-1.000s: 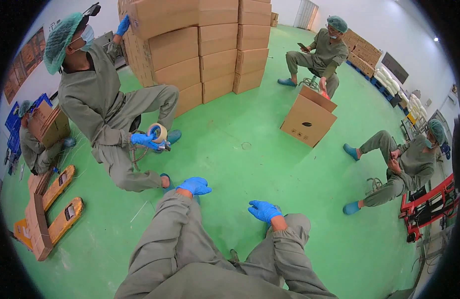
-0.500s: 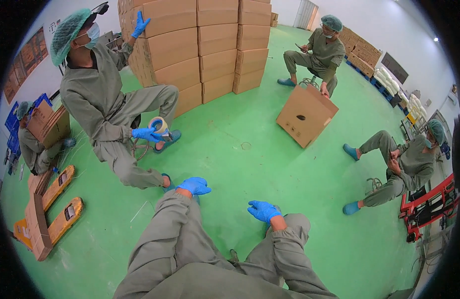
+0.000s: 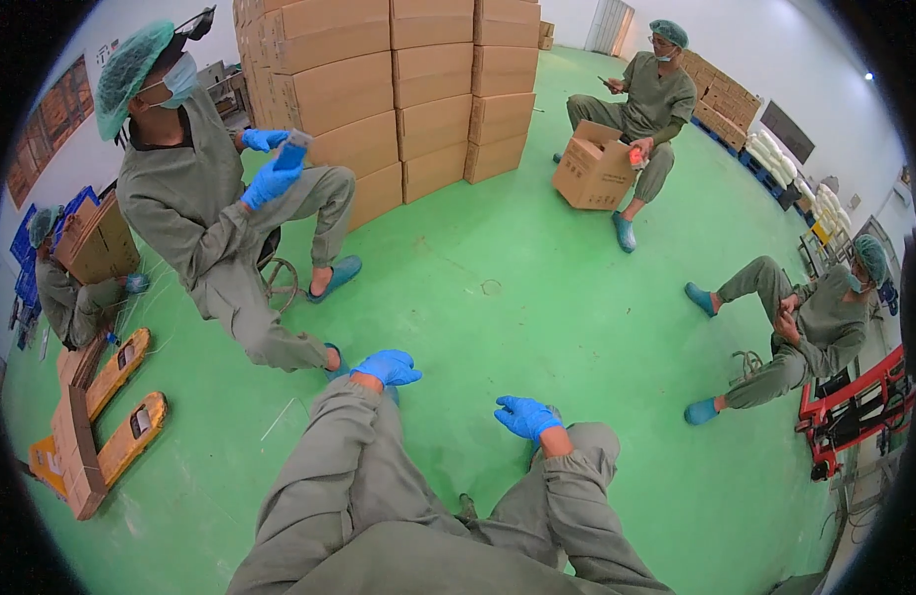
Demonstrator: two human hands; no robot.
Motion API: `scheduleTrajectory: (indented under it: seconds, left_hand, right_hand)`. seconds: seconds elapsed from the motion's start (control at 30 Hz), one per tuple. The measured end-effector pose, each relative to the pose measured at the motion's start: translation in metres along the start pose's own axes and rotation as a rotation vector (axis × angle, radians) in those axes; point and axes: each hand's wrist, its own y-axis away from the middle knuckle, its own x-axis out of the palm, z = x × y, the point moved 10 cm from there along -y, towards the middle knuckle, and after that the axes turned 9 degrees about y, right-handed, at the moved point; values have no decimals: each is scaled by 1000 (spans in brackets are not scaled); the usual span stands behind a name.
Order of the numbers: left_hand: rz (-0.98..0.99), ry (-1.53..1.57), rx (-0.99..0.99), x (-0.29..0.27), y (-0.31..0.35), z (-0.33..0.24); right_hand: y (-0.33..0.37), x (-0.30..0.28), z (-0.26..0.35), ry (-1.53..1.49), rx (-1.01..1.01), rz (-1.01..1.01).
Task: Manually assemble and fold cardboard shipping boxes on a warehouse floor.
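My left hand (image 3: pixel 387 367), in a blue glove, rests over my left knee with its fingers stretched out and nothing in them. Opposite it, my right hand (image 3: pixel 525 417), also blue-gloved, hangs loosely by my right knee, fingers extended and holding nothing. Both hands are apart from each other above the green floor (image 3: pixel 458 327). Nearest to my left hand sits a person in grey-green workwear, whose gloved hands (image 3: pixel 272 181) are around a tape dispenser (image 3: pixel 297 142). Farther off, another seated person steadies a brown carton (image 3: pixel 590 171) with one hand, where something red-orange (image 3: pixel 635 157) shows.
Stacked cartons (image 3: pixel 433 79) rise ahead. At left lie a yellow pallet jack (image 3: pixel 131 436) with flattened cardboard (image 3: pixel 78 456) on it, and a person beside cartons (image 3: pixel 103 243). A seated person (image 3: pixel 810 332) and a red lifting frame (image 3: pixel 855 412) are at right.
The left co-worker's raised hand has come down from the stack to the tape dispenser, which is lifted. The far carton has been turned and brought closer to its holder. My hands stay put.
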Motion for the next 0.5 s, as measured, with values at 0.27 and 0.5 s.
scheduleTrajectory:
  seconds: [0.27, 0.5]
  left_hand:
    - [-9, 26, -3, -4, 5, -3]
    - [-15, 15, 17, -1, -1, -2]
  right_hand:
    - [4, -4, 2, -4, 23, 14]
    - [2, -2, -2, -15, 20, 2]
